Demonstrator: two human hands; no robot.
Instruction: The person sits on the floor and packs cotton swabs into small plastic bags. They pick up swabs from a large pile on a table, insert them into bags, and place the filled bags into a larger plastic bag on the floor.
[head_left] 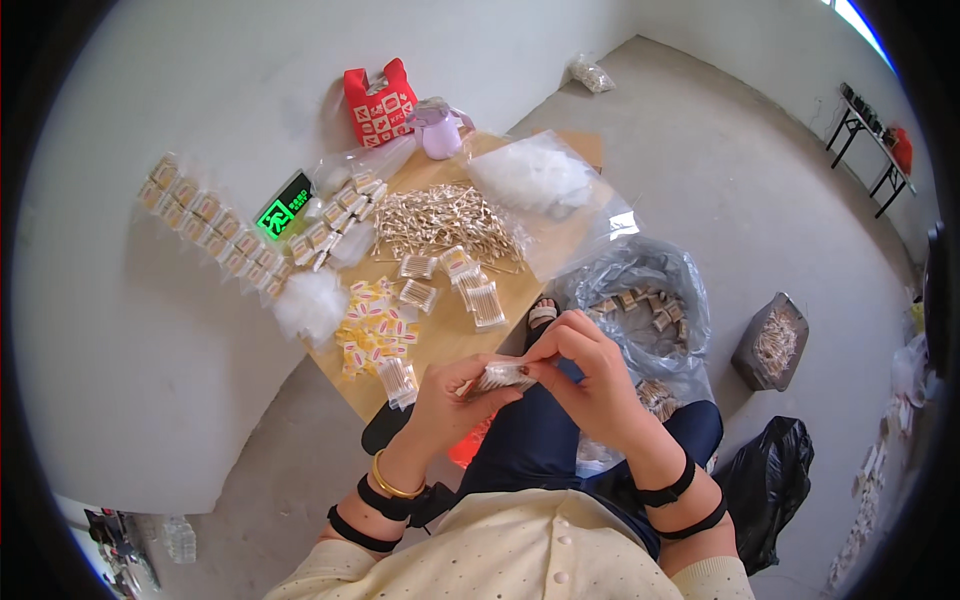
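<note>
1. On the far left, against the wall, a row of small filled packets (215, 228) lies beside a green exit sign (284, 206); a red printed bag (380, 104) stands behind.
2. The low wooden board (470, 335) carries a heap of loose cotton swabs (440, 220), clear packed bundles and yellow-and-pink sachets (372, 335).
3. The left hand (450, 400) is closed around the near end of a small clear packet of swabs (503, 376), held above the lap, just off the board's near edge.
4. The packet's long axis runs roughly left to right, tilted slightly up toward the right; which end is the opening I cannot tell.
5. The right hand (590, 375) has thumb and fingers pinched together on the packet's right end.
6. To do this well, I judge: keep the left grip steady, the swabs aligned, and work the pinched end flat without squeezing them out.
7. Right of the knees, a grey plastic bag (640, 300) holds finished packets; a dark tray (772, 340) of swabs sits further right.
</note>
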